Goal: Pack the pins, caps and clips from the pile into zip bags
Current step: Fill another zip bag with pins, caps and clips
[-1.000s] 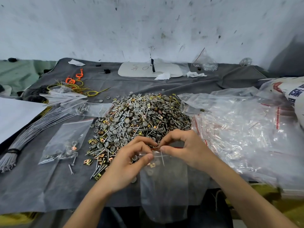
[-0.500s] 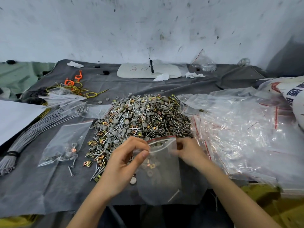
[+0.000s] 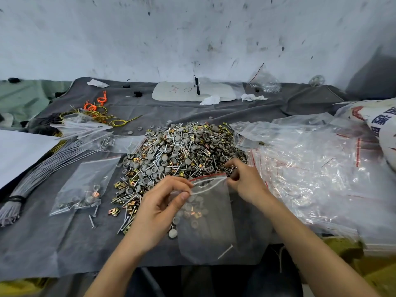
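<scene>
I'm holding the zip bag [image 3: 207, 221] upright at the near edge of the pile [image 3: 184, 151]. Its red-striped mouth faces the heap and its lower half hangs over the front of the counter [image 3: 64, 243]. My left hand [image 3: 158, 209] pinches the left lip of the mouth between thumb and forefinger. My right hand [image 3: 246, 183] is curled at the right corner, against the parts, and I cannot tell whether its fingers grip the lip or have closed on something from the pile. The bag already holds a few caps and clips [image 3: 192, 213] halfway down and one pin [image 3: 225, 251] lying slantwise at the bottom. To do this step well I should keep the left pinch firm and pull the two lips apart, so the mouth stays a proper opening rather than a slit. I should hold it just beside the heap so each piece has little way to travel. Pins should go in head first, since their points could snag or pierce the thin film. I should also watch the loose cap just beside the bag on the cloth. A second ago both hands were pinched together at the top of the bag with the mouth nearly closed, and the pin stood up near the opening. Since then my hands have drawn apart, the mouth has opened wide, the right hand has moved up to the pile, and the pin has dropped to the bottom.
</scene>
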`<move>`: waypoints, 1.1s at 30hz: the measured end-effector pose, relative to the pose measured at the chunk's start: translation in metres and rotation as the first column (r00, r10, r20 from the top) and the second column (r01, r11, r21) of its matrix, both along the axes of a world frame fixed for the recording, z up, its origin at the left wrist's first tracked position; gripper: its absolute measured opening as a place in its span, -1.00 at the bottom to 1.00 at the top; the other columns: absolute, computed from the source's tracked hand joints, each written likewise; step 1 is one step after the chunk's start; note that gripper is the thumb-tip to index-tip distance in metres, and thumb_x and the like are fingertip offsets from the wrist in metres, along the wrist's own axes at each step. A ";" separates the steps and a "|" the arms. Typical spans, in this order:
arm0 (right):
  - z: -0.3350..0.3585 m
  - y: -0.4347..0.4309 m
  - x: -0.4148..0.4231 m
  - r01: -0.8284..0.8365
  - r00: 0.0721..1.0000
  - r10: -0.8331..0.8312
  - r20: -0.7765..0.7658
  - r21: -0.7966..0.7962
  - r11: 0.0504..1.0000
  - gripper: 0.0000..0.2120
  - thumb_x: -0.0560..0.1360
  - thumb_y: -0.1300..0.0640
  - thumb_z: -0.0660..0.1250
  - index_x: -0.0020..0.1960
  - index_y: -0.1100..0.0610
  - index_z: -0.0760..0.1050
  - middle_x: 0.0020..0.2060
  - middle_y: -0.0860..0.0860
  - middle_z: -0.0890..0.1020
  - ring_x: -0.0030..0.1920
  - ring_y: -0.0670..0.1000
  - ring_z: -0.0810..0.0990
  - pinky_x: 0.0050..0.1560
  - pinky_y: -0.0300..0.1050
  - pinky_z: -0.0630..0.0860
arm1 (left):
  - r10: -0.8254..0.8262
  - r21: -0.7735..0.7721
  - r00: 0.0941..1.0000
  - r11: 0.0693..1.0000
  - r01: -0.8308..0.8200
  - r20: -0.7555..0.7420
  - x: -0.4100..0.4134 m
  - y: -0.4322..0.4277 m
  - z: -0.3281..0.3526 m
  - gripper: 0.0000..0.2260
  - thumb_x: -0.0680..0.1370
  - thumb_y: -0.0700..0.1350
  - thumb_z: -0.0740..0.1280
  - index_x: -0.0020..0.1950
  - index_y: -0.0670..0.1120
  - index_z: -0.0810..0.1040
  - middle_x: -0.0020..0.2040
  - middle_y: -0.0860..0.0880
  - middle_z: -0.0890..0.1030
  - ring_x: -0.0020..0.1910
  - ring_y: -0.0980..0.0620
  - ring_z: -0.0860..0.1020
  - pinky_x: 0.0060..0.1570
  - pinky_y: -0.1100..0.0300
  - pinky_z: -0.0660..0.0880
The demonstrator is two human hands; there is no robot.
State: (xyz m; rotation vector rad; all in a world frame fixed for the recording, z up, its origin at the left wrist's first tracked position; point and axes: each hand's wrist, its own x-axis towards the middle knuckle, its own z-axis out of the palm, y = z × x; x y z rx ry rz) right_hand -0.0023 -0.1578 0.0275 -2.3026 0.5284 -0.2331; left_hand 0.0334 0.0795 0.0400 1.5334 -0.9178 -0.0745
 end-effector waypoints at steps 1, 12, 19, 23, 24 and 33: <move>0.001 -0.001 -0.002 -0.001 1.000 0.001 -0.003 0.041 0.999 -0.77 0.49 0.24 0.39 0.10 0.02 0.49 -0.27 -0.01 0.57 -0.31 -0.07 0.50 -0.35 -0.25 0.41 | -0.001 0.003 1.000 1.000 0.001 0.002 0.000 0.000 0.000 -0.90 0.53 0.00 0.30 -0.10 0.03 0.59 0.00 0.08 0.62 0.08 0.03 0.59 0.06 0.23 0.51; 0.084 0.047 -0.039 -0.378 0.874 0.298 0.385 0.151 0.914 -0.80 0.45 0.29 0.42 -0.07 0.00 0.57 -0.25 -0.01 0.69 -0.19 -0.02 0.68 -0.10 -0.17 0.61 | -0.121 0.062 0.991 0.991 0.117 0.061 -0.006 -0.008 0.007 -0.88 0.57 -0.05 0.30 -0.06 -0.04 0.61 0.08 0.07 0.59 0.12 0.06 0.59 0.03 0.34 0.49; 0.084 0.043 -0.038 -0.311 0.885 0.231 0.404 0.145 0.939 -0.86 0.47 0.22 0.42 -0.07 -0.01 0.63 -0.19 -0.06 0.69 -0.13 -0.06 0.66 -0.07 -0.22 0.59 | -0.073 0.028 0.996 0.997 0.071 0.057 -0.006 -0.003 0.015 -0.79 0.57 0.14 0.31 -0.06 0.03 0.60 0.08 0.05 0.60 0.08 0.00 0.60 -0.01 0.19 0.55; 0.059 0.022 -0.021 -0.092 0.916 -0.020 0.401 0.257 0.962 -0.84 0.49 0.24 0.38 -0.12 -0.01 0.62 -0.21 -0.05 0.70 -0.11 -0.07 0.67 -0.01 -0.21 0.57 | -0.050 0.011 0.998 0.999 0.049 0.035 -0.008 0.005 0.018 -0.84 0.56 0.10 0.33 -0.09 0.04 0.59 0.06 0.09 0.60 0.05 0.02 0.59 -0.06 0.25 0.52; 0.049 0.016 -0.015 -0.030 0.946 -0.045 0.321 0.224 0.974 -0.86 0.49 0.25 0.39 -0.11 0.01 0.61 -0.19 -0.05 0.69 -0.11 -0.07 0.65 0.02 -0.17 0.57 | -0.047 0.009 0.998 0.999 0.046 0.036 -0.009 0.007 0.018 -0.82 0.56 0.13 0.32 -0.08 0.05 0.59 0.06 0.09 0.60 0.06 0.02 0.59 -0.06 0.26 0.52; -0.015 0.024 0.019 0.121 0.980 -0.125 0.154 0.038 0.992 -0.90 0.48 0.24 0.38 -0.01 0.16 0.58 -0.12 0.06 0.62 -0.11 0.07 0.59 -0.07 -0.09 0.49 | -0.032 -0.035 0.999 0.999 0.031 -0.011 -0.010 0.016 0.015 -0.89 0.55 -0.03 0.31 -0.10 0.14 0.62 0.04 0.09 0.62 0.10 0.07 0.58 0.04 0.34 0.47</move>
